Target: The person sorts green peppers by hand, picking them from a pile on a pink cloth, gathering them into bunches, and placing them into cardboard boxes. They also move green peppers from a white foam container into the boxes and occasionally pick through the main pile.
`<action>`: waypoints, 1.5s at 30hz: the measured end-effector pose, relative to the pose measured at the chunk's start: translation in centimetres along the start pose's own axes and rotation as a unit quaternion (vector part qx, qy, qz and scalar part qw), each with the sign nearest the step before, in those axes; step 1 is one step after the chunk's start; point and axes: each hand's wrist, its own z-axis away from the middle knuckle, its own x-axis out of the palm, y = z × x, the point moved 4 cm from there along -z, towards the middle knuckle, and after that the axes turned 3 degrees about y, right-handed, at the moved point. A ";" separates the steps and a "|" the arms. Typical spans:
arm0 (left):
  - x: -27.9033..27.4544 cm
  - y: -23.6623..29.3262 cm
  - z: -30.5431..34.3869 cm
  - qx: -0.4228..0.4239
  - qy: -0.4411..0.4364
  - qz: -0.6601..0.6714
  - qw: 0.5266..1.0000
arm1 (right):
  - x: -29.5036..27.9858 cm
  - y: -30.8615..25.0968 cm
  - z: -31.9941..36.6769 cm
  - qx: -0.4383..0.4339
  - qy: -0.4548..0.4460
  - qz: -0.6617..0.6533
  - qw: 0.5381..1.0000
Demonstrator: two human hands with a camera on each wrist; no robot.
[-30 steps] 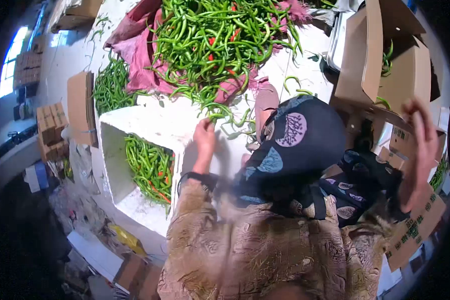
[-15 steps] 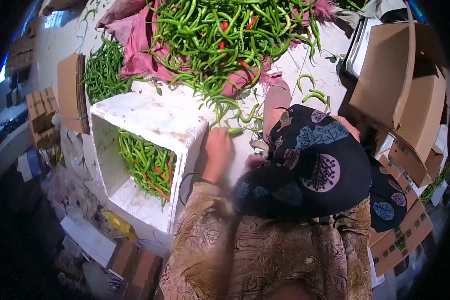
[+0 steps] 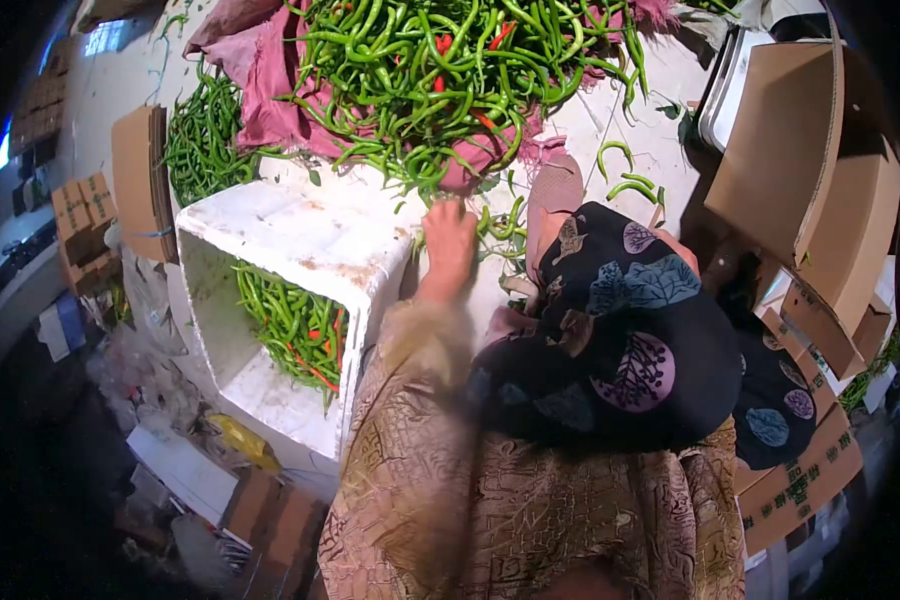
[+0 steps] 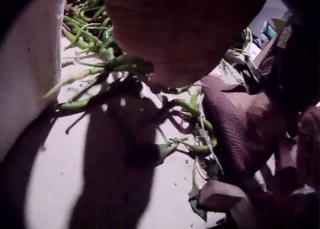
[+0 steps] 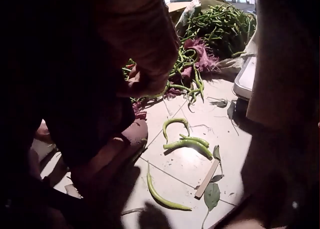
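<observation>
My left hand (image 3: pixel 448 245) is at the near edge of a large heap of green chili peppers (image 3: pixel 440 70), to the right of a white foam box (image 3: pixel 280 225) lying on its side. Its fingers curl downward and grip a green chili pepper (image 4: pixel 127 63), which shows beneath the dark hand in the left wrist view. More peppers (image 3: pixel 295 325) fill part of the box, a few of them red. My right hand (image 5: pixel 150 53) hangs in shadow near the heap, its fingers mostly hidden; in the head view the raised knee covers most of it.
Loose peppers (image 5: pixel 187 148), leaves and a small wooden strip (image 5: pixel 207 179) lie on the tiled floor. A pink sack (image 3: pixel 270 90) spreads under the heap. An open cardboard box (image 3: pixel 770 140) stands at right, and flattened cartons (image 3: pixel 140 185) stand behind the foam box.
My left hand has moved forward from beside the foam box to the heap's edge. My right hand, raised at the right a second ago, has come down behind the knee.
</observation>
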 end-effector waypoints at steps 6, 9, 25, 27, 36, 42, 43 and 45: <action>-4.7 0.0 0.8 -0.400 -0.129 0.604 0.677 | 1.1 1.9 -1.8 -0.052 -0.053 -0.087 0.993; -8.1 1.1 -1.1 -0.383 -0.133 0.692 0.597 | 1.9 -1.8 -3.7 -0.089 -0.089 -0.128 0.984; -9.9 8.7 -10.9 -0.251 -0.054 0.906 0.336 | 7.6 -11.3 -6.0 -0.133 -0.226 -0.279 0.924; -10.5 8.7 -11.2 -0.234 -0.039 0.909 0.344 | 7.2 -11.0 -6.5 -0.146 -0.212 -0.266 0.929; -13.3 4.8 -8.3 -0.162 -0.042 0.967 0.191 | 0.8 -8.9 -7.6 -0.084 -0.025 -0.486 0.870; -19.0 1.0 -5.1 -0.269 -0.016 0.872 0.409 | -0.2 -8.3 -8.1 -0.062 -0.076 -0.586 0.805; -20.8 -0.8 -3.9 -0.308 0.007 0.818 0.486 | -0.2 -8.0 -8.2 -0.064 -0.106 -0.602 0.789; -24.1 -5.1 -1.2 -0.343 0.051 0.721 0.599 | 0.0 -7.3 -8.5 -0.045 -0.119 -0.629 0.767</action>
